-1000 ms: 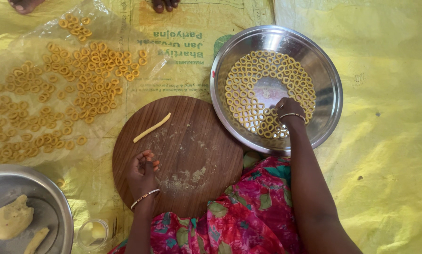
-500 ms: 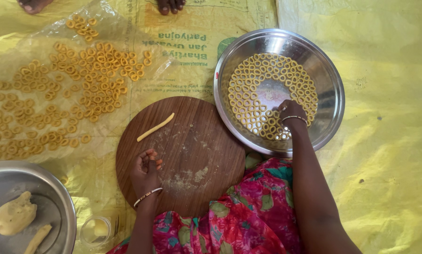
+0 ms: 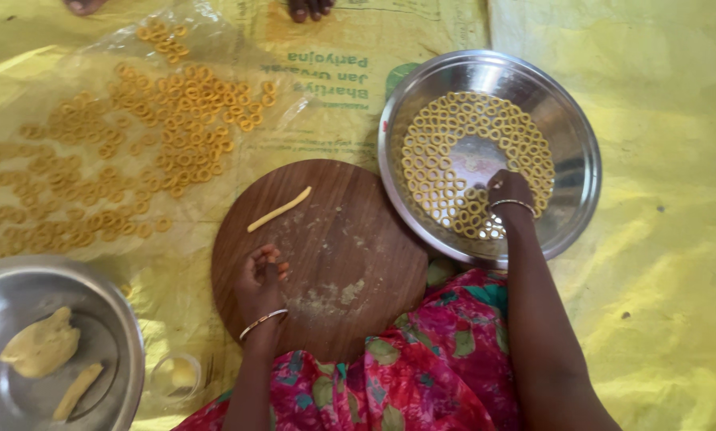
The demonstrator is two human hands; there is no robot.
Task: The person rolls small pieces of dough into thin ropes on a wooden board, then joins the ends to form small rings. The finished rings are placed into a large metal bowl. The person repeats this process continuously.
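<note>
Dough rings lie in curved rows inside a round steel bowl at the upper right, its middle left bare. The right hand, bangle at the wrist, rests fingers-down on the rings at the bowl's near side; whether it pinches one cannot be told. Just left of the bowl sits a round wooden board dusted with flour, a thin dough strip lying on it. The left hand rests at the board's near-left edge, fingers loosely curled, holding nothing visible. Farther left, more rings are spread over a clear plastic sheet on a yellow printed sack with green lettering. A second steel bowl at lower left holds a dough lump.
</note>
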